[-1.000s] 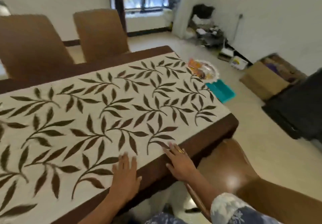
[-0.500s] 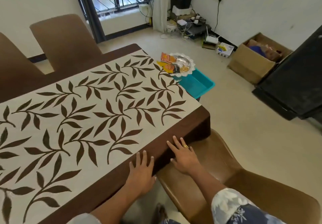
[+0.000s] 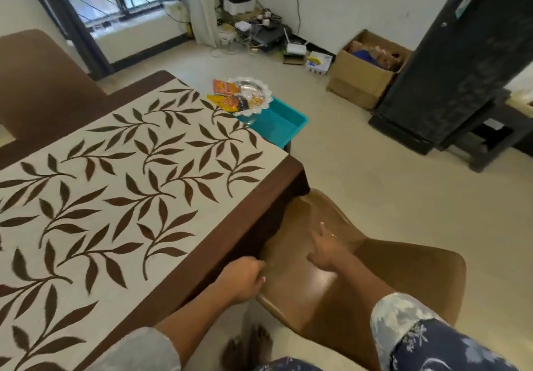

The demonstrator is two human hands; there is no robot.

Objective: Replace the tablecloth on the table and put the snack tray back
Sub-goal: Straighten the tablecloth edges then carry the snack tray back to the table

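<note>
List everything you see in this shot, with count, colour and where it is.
tablecloth: 1, cream with brown leaves and brown border, spread flat at left
tub: 1, teal, past the tablecloth's far corner
snack tray: 1, silver, holding orange and yellow packets, on the tub
near chair: 1, brown, beside the tablecloth's hanging edge
far chair: 1, brown, top left
cardboard box: 1, tan, floor by the wall
cabinet: 1, black, right
router: 1, white, floor by the wall
left hand: 1, fingers curled at the tablecloth's hanging edge, grip unclear
right hand: 1, fingers spread, at the near chair
</note>
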